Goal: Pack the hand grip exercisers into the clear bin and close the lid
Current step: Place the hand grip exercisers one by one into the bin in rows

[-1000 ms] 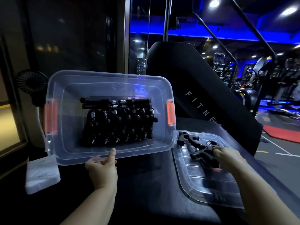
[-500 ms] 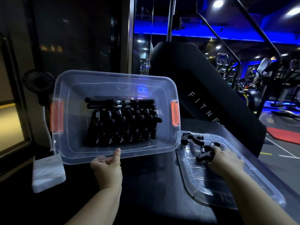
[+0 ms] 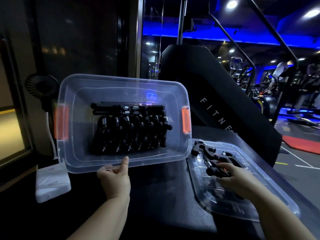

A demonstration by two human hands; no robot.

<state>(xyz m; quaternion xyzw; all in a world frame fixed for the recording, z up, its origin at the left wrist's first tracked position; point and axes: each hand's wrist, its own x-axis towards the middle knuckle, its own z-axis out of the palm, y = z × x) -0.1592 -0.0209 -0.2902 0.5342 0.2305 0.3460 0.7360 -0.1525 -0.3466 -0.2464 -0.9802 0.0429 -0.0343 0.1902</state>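
A clear bin [image 3: 83, 153] with orange side latches is tipped up toward me on a dark surface. Several black hand grip exercisers [image 3: 131, 130] lie packed in a row inside it. My left hand [image 3: 115, 179] grips the bin's near rim, index finger up against the wall. The clear lid [image 3: 270, 203] lies flat to the right. Two loose black exercisers [image 3: 204, 149] rest on the lid's far end. My right hand [image 3: 232, 177] lies on the lid with its fingers curled round the nearer exerciser [image 3: 216, 168].
A white folded cloth [image 3: 52, 182] lies left of the bin, with a small black fan [image 3: 42, 89] behind it. A black padded gym machine [image 3: 216, 101] rises behind the bin and lid. The dark surface's right edge drops to the gym floor.
The view has shifted slightly. My right hand has slid back toward me along the lid, still on the nearer exerciser. My left hand and the bin have kept their hold and tilt.
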